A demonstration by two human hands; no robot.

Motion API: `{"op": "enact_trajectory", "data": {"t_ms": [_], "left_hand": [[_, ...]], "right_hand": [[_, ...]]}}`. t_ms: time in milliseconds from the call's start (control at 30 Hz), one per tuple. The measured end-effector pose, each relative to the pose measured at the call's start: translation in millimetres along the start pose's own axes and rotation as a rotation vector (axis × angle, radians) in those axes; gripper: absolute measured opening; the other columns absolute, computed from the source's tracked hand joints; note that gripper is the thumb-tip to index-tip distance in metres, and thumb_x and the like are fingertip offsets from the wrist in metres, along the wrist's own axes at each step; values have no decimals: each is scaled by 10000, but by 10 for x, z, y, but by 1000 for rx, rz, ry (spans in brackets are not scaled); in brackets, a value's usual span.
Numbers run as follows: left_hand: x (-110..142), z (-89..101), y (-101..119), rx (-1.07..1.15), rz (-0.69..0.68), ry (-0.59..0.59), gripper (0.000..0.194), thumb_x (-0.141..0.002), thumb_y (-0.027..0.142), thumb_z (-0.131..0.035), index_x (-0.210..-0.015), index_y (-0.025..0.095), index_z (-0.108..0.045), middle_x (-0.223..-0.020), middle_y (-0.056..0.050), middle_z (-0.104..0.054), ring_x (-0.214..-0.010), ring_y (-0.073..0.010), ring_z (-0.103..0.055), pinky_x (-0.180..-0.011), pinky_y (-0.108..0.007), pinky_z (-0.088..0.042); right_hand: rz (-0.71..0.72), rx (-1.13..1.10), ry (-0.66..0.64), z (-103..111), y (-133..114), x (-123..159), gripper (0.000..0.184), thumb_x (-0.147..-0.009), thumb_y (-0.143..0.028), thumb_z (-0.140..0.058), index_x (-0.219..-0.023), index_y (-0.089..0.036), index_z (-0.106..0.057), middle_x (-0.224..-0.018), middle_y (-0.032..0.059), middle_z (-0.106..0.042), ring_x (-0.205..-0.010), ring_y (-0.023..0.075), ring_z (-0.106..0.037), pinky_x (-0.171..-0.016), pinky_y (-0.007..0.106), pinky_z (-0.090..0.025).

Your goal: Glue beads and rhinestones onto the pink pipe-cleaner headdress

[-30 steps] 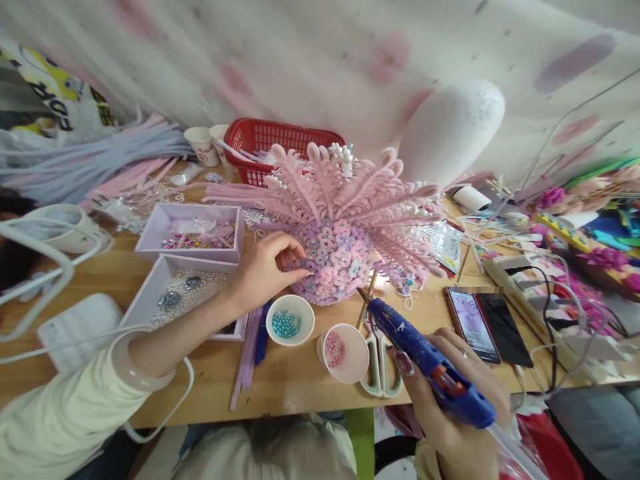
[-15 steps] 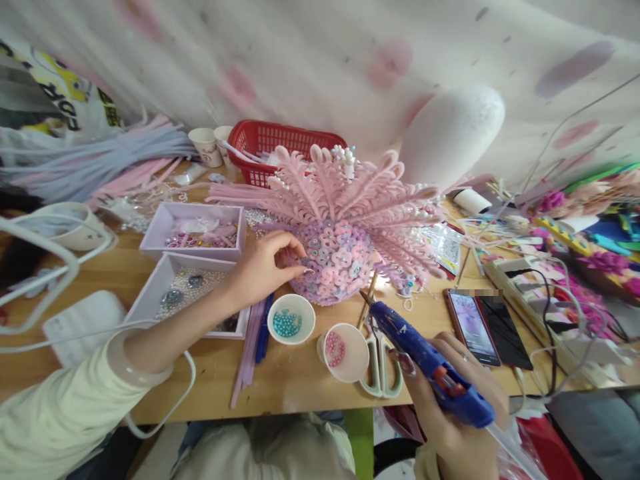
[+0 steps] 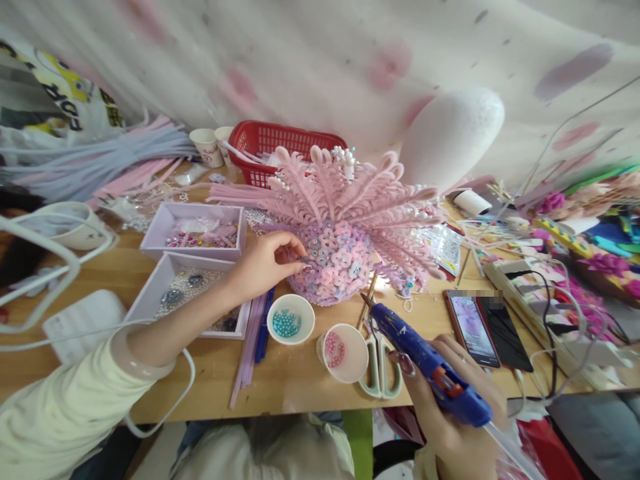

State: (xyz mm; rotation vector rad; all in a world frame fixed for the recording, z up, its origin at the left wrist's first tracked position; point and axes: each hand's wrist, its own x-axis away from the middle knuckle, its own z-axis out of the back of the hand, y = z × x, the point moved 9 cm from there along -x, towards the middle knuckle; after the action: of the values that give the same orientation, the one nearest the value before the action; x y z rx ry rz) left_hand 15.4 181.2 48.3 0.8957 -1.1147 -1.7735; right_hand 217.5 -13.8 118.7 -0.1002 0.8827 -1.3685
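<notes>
My left hand (image 3: pixel 273 263) is at the left side of a ball of pink and lilac flowers (image 3: pixel 337 267), its thumb and fingertips closed in a pinch against the surface. Whatever is between those fingertips is too small to make out. Pink fuzzy plumes (image 3: pixel 345 193) fan out from the top of the ball. Wrapped around a blue glue gun (image 3: pixel 415 347), my right hand (image 3: pixel 450 400) stays low on the right, the nozzle pointing up-left and apart from the ball. Between my hands stand a paper cup of turquoise beads (image 3: pixel 291 300) and a paper cup of pink beads (image 3: pixel 357 353).
Scissors (image 3: pixel 389 380) lie beside the pink-bead cup. Two lilac trays (image 3: pixel 150 233) of beads and gems sit left, under my forearm's line. Behind are a red basket (image 3: pixel 300 137) and a white foam form (image 3: pixel 455 133). Phones (image 3: pixel 473 327) and a power strip (image 3: pixel 530 300) lie right.
Hardly anything differs. My left fingertips have drawn very slightly left along the ball. The glue gun and my right hand are nearly still.
</notes>
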Motion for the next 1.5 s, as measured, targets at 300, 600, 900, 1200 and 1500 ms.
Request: {"op": "enact_trajectory", "data": {"t_ms": [300, 600, 900, 1200, 1500], "left_hand": [[-22, -50, 3, -34, 7, -34, 70, -724, 130, -704, -718, 198, -689, -727, 22, -689, -673, -142, -573, -692, -292, -468], [31, 346, 114, -17, 4, 150, 142, -690, 255, -760, -706, 214, -626, -786, 6, -694, -735, -161, -635, -711, -310, -515], [343, -40, 185, 545, 305, -520, 199, -695, 223, -756, -687, 238, -557, -698, 9, -742, -478, -140, -623, -564, -314, -534], [386, 1330, -15, -458, 181, 78, 164, -855, 288, -584, -800, 214, -720, -677, 20, -728, -583, -168, -632, -638, -283, -418], [748, 1796, 162, -780, 249, 365, 275, -931, 218, -435, -665, 242, -500, -608, 21, -576, -608, -181, -497, -633, -276, -281]], "right_hand": [[-35, -15, 1, -12, 31, 10, 109, -963, -208, -662, -871, -217, -606, -700, -33, -489, -625, 127, -471, -581, 277, -380], [-46, -7, 16, 22, 47, 2, 123, -948, -224, -679, -840, -209, -622, -689, -27, -488, -586, 124, -479, -530, 275, -374], [-127, 19, 51, -35, -58, 10, 197, -985, -333, -656, -830, -213, -679, -690, -9, -522, -585, 146, -518, -553, 298, -392], [-88, 55, 28, -72, -93, -7, 258, -981, -363, -652, -773, -211, -648, -650, -14, -556, -540, 154, -545, -506, 290, -394], [27, 126, 14, -225, -115, -136, 236, -974, -317, -655, -763, -217, -618, -625, -19, -544, -553, 153, -544, -500, 275, -390]]}}
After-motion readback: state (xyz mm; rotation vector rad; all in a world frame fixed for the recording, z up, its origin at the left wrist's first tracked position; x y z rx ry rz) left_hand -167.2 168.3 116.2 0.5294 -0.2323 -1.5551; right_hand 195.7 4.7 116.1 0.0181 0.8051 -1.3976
